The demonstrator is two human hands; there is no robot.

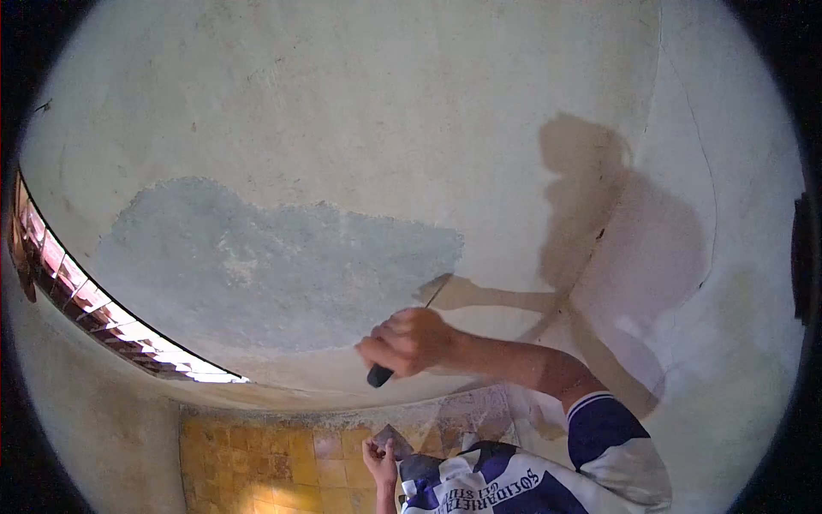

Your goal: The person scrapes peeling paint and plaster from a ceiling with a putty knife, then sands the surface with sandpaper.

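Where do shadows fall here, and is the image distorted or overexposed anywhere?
Head view: the right hand and scraper cast a soft shadow on the wall to their right; the fisheye lens bends the edges and leaves black corners; the louvred opening at left is overexposed.

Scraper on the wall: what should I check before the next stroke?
1. Grip: ok. The right hand is closed round the dark handle of the scraper.
2. Blade contact: ok. The blade meets the wall at the right edge of the grey patch.
3. Left hand: cannot tell. It holds a grey flat piece, and what it is does not show.
4. Light on the blade: ok. The shadow falls to the right, off the patch.
5. Wall near the stroke: not ok. A crack runs down at the far right.
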